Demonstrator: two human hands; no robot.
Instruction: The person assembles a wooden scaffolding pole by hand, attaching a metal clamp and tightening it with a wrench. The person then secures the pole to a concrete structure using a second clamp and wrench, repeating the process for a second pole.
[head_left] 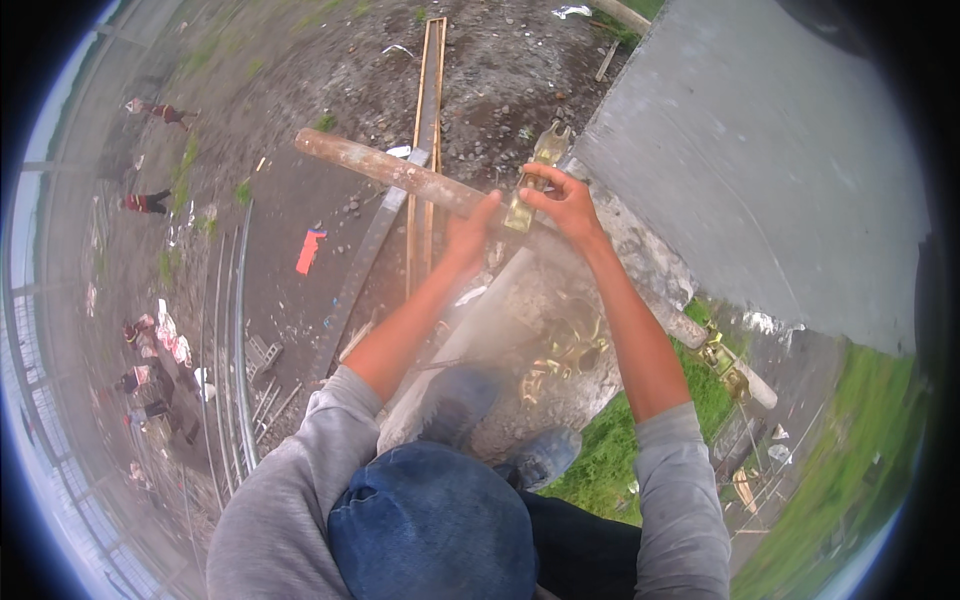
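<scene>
My right grip (570,207) is closed on a brass-coloured metal scaffold clamp (549,150), with the thumb and fingers pinching its sides. The clamp sits ahead of me, just right of my left grip (469,238); its forked end points far and its near end overlaps the line of a rust-brown, round pole (390,173). Contact between the clamp and the pole cannot be confirmed from this angle.

My left grip rests at the pole, thumb along its upper side. The remaining fingers are hidden, so I cannot tell how far this grip is closed. The pole slants from far left toward near right.

Below the hands, a rough grey concrete surface (490,310) carries a loose pile of brass-coloured metal fittings (565,350). My dusty boots (545,457) stand at the near side of this pile. Farther right, a second brass-coloured clamp (722,362) sits on a round pole section.

A large, smooth grey concrete slab (760,180) occupies the far right. Long, narrow wooden strips (439,95) lie far ahead on brown, stony ground. To the left are a flat red piece (307,252) and a row of long metal pipes (241,350). Green grass (610,450) shows at near right.
</scene>
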